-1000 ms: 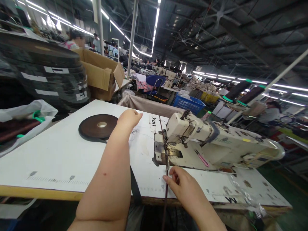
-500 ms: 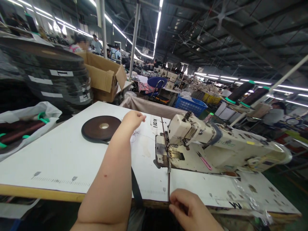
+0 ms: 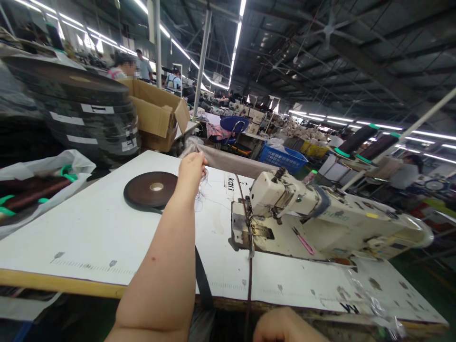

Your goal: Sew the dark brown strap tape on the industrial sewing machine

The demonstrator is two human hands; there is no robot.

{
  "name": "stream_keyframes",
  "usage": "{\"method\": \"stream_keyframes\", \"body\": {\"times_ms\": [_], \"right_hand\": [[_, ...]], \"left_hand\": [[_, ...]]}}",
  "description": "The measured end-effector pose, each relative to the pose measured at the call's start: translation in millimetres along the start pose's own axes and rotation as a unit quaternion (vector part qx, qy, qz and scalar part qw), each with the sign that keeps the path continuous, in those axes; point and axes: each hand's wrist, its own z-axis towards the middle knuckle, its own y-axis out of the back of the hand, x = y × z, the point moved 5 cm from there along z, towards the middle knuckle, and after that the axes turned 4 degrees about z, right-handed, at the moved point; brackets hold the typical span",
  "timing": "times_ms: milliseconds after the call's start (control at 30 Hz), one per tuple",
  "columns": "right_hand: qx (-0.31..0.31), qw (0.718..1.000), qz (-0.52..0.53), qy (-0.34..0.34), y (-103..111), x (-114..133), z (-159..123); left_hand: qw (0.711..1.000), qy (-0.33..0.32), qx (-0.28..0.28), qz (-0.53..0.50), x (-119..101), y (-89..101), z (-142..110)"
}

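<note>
While the white table (image 3: 89,237) spans the lower frame, the sewing machine (image 3: 331,223) stands at centre right, and the roll of dark tape (image 3: 138,191) lies left of centre. Right of centre, the brown strip (image 3: 250,280) crosses the machine's plate and hangs past the front edge. The person's right hand (image 3: 285,325) has dropped to the bottom (its grip cannot be told), leaving the strip's visible length untouched; the left hand (image 3: 191,168), upper centre, has risen, fingers curled nearly closed, apparently on loose threads (image 3: 200,192).

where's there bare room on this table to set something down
Widest between the dark tape roll and yellow table edge; smaller between left arm and brown cord. Crowded around the sewing machine and pink snips.
</note>
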Motion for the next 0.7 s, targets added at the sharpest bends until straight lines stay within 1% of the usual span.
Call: {"method": "stream_keyframes", "body": {"times_ms": [33, 67, 133, 200, 267, 300, 333, 367, 433, 500, 567, 633, 700], "right_hand": [[-0.070, 0.997, -0.008, -0.012, 11, 7, 4], [-0.138, 0.990, -0.021, -0.032, 22, 13, 8], [-0.235, 0.967, -0.066, -0.067, 35, 22, 16], [-0.275, 0.951, -0.111, -0.088, 39, 26, 26], [-0.293, 0.939, -0.144, -0.103, 41, 25, 35], [-0.302, 0.934, -0.156, -0.108, 41, 24, 38], [-0.311, 0.930, -0.163, -0.110, 43, 22, 40], [-0.317, 0.928, -0.164, -0.106, 44, 21, 41], [-0.313, 0.937, -0.134, -0.083, 45, 19, 40], [-0.282, 0.955, -0.071, -0.050, 42, 18, 36], [-0.235, 0.972, -0.014, -0.026, 36, 15, 29], [-0.180, 0.983, 0.010, -0.017, 27, 10, 18], [-0.134, 0.991, 0.012, -0.014, 17, 0, 4]], "left_hand": [[0.995, -0.010, 0.017, 0.103, 0, -0.7, -1], [0.978, -0.022, 0.041, 0.205, 0, -2.6, -3], [0.920, -0.041, 0.099, 0.376, 4, -8.9, -9], [0.857, -0.033, 0.153, 0.490, 13, -14.8, -15], [0.804, -0.009, 0.202, 0.559, 23, -19.0, -19], [0.785, 0.006, 0.220, 0.579, 28, -20.0, -19], [0.773, 0.022, 0.234, 0.589, 32, -20.3, -18], [0.768, 0.036, 0.243, 0.592, 35, -20.1, -17], [0.768, 0.053, 0.252, 0.586, 36, -18.9, -13], [0.777, 0.049, 0.253, 0.574, 33, -17.3, -11], [0.788, 0.022, 0.243, 0.566, 26, -15.6, -12], [0.802, -0.015, 0.213, 0.558, 16, -12.7, -14], [0.823, -0.048, 0.158, 0.544, 7, -8.5, -15]]}}
